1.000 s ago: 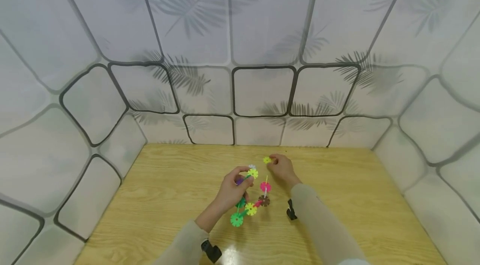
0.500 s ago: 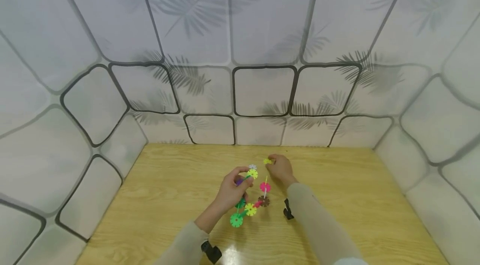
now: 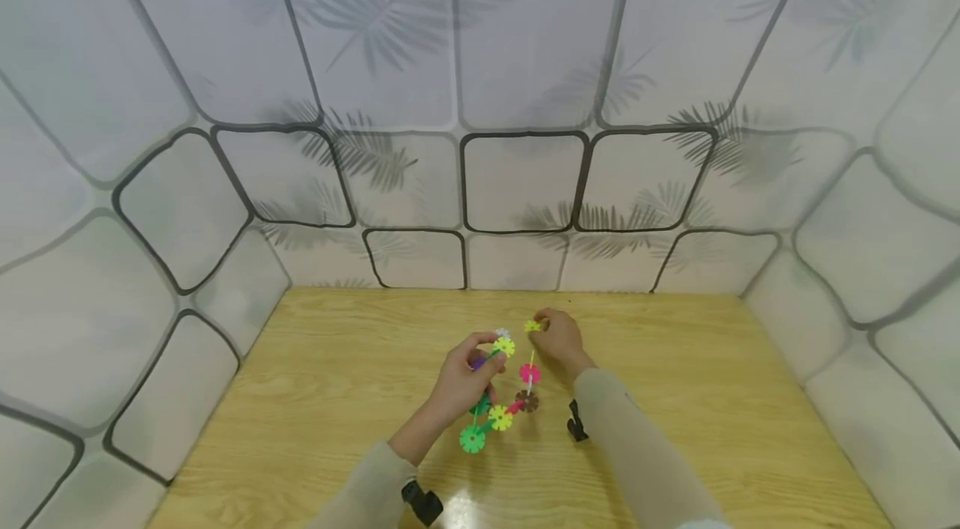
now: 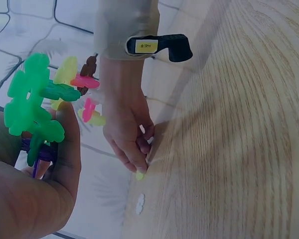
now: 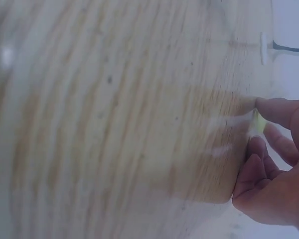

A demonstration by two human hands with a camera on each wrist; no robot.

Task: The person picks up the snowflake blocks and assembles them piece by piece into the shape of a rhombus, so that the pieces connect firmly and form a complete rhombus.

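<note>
My left hand (image 3: 467, 377) grips a chain of interlocking snowflake discs, several pieces pushed together edge to edge. A purple disc (image 4: 46, 151) sits within its fingers, and a green disc (image 4: 27, 107) stands out at the near end. Yellow, red and brown discs follow, then a pink disc (image 3: 529, 373) and a yellow one seen edge-on, hanging to the right. Another yellow disc (image 3: 504, 346) shows by the left thumb. Farther back, my right hand (image 3: 561, 339) pinches a single yellow snowflake disc (image 3: 532, 326) by the tabletop; its fingers partly cover it in both wrist views.
A white snowflake disc (image 4: 140, 204) lies flat on the wooden table (image 3: 360, 346), just beyond the left fingertips. Patterned pale cloth walls (image 3: 517, 179) rise at the back and both sides. Each wrist wears a black camera mount (image 3: 422, 502).
The right hand has brought its yellow disc slightly nearer and turned it, so it now looks flatter in the head view. The left hand and the chain stay almost still.
</note>
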